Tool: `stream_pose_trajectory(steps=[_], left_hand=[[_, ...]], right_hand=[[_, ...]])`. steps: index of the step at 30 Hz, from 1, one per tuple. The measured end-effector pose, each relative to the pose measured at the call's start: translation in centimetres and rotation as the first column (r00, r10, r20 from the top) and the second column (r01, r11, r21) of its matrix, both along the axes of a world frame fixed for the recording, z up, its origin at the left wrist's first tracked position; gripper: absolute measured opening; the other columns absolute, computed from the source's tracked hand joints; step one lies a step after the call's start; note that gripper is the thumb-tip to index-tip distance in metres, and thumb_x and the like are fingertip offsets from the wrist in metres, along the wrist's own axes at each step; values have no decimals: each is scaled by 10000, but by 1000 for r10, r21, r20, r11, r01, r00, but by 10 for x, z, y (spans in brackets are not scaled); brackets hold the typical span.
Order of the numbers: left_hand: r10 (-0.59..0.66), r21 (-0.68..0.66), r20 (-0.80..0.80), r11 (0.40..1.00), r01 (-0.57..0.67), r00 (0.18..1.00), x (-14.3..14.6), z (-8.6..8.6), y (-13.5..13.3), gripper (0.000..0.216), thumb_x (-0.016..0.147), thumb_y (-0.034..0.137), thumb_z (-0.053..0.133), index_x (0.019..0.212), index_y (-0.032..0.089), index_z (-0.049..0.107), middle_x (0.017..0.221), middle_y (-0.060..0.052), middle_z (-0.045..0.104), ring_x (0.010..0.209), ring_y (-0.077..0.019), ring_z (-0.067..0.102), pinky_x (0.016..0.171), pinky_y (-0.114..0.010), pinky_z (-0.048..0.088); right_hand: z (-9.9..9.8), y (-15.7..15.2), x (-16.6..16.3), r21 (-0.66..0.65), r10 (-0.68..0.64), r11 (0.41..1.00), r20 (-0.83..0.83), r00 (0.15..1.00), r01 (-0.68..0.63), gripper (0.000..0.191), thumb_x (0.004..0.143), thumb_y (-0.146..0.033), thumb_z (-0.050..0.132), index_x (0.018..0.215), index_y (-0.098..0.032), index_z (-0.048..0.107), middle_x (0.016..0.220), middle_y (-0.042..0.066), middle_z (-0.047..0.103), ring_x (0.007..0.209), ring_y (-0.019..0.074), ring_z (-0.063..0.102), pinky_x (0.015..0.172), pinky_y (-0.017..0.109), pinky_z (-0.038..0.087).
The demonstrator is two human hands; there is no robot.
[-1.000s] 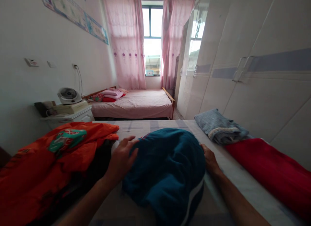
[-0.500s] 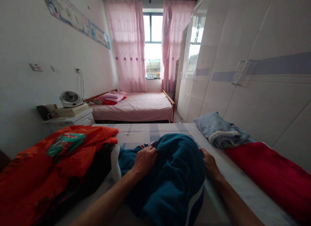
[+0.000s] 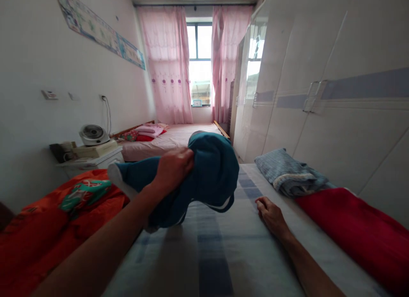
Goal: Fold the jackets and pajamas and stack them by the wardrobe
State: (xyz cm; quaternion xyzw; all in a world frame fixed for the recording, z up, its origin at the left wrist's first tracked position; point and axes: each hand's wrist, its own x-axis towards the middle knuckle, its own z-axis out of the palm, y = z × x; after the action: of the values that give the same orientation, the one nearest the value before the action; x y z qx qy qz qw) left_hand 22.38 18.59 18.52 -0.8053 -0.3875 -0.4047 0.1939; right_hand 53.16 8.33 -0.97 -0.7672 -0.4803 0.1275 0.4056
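A teal garment with white edging (image 3: 211, 169) hangs in the air above the bed, bunched up. Its exact kind is hidden by the folds. My left hand (image 3: 175, 167) is closed on its middle, and a pale end sticks out to the left of my wrist. Off to the right, apart from the garment, my right hand (image 3: 270, 214) is over the striped sheet (image 3: 212, 254) with its fingers curled in and nothing visible in them.
An orange garment with a green print (image 3: 86, 192) lies at the left. On the right are a folded grey-blue cloth (image 3: 287, 171) and a red cloth (image 3: 351, 233), beside the white wardrobe (image 3: 351, 143). Beyond stand a nightstand with a fan (image 3: 94, 135) and a pink bed (image 3: 140, 150).
My left hand has lifted the teal garment off the bed, up and to the left. My right hand has let go of it and stays at the right.
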Motion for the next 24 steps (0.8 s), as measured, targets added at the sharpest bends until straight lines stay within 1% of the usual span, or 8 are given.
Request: stream_pose_trajectory(steps=[3, 8, 11, 16, 18, 20, 22, 24], left_hand=[[-35, -60, -67, 998, 31, 997, -21, 0, 9, 171, 748, 260, 503, 589, 199, 494, 597, 21, 518, 586, -144, 494, 547, -252, 313], [101, 4, 295, 994, -107, 950, -47, 17, 0, 232, 857, 238, 283, 697, 197, 447, 587, 34, 405, 563, -129, 423, 547, -241, 324], [17, -123, 222, 992, 11, 975, -51, 10, -7, 204, 811, 271, 356, 629, 209, 421, 568, 39, 424, 554, -122, 428, 556, -242, 344], [128, -219, 271, 973, -68, 954, -66, 2, 0, 280, 864, 285, 231, 677, 217, 430, 592, 28, 418, 600, -148, 448, 585, -275, 357], [72, -322, 169, 947, -14, 983, -70, -14, 5, 304, 875, 368, 267, 786, 207, 509, 682, 12, 532, 663, -165, 523, 641, -286, 403], [-7, -488, 10, 873, 11, 1000, -69, -43, 8, 336, 765, 495, 489, 910, 205, 576, 844, -20, 635, 763, -194, 599, 716, -297, 442], [-4, -614, -89, 788, -52, 996, -66, -77, 10, 507, 617, 523, 647, 1005, 199, 597, 976, -63, 660, 873, -245, 627, 764, -320, 457], [64, -670, -112, 733, -122, 992, -63, -101, 12, 449, 638, 490, 634, 965, 183, 619, 904, -77, 678, 841, -265, 642, 736, -338, 470]], right_hand=[[0, 1, 1, -1, 9, 1000, 0, 1000, -9, 340, 724, -478, 353, 805, -219, 557, 567, -5, 585, 572, 187, 585, 616, 288, 415], [0, 3, 2, -3, 8, 1000, 6, 1000, -8, 329, 706, -470, 357, 786, -221, 557, 576, 1, 592, 587, 193, 590, 625, 293, 412], [1, 2, 2, -5, 2, 1000, 15, 1000, -2, 325, 711, -468, 356, 788, -225, 558, 567, -3, 593, 586, 193, 591, 626, 292, 414], [0, 0, 2, -10, 1, 1000, 34, 999, -1, 329, 731, -472, 359, 811, -228, 565, 565, -12, 596, 594, 190, 595, 632, 290, 418], [-1, 1, 2, -14, 5, 1000, 36, 999, -4, 329, 729, -469, 360, 812, -225, 565, 583, -8, 606, 598, 190, 598, 636, 292, 421], [-1, 1, 2, -19, 8, 1000, 33, 999, -7, 335, 724, -472, 360, 808, -222, 566, 607, 1, 619, 604, 192, 602, 638, 295, 424], [0, 2, 2, -22, 5, 1000, 30, 1000, -5, 341, 714, -477, 361, 804, -219, 565, 618, 8, 624, 610, 196, 604, 644, 299, 425], [1, 2, 1, -24, -2, 1000, 30, 1000, 2, 345, 707, -479, 358, 808, -220, 563, 595, 5, 614, 601, 198, 600, 641, 301, 423]])
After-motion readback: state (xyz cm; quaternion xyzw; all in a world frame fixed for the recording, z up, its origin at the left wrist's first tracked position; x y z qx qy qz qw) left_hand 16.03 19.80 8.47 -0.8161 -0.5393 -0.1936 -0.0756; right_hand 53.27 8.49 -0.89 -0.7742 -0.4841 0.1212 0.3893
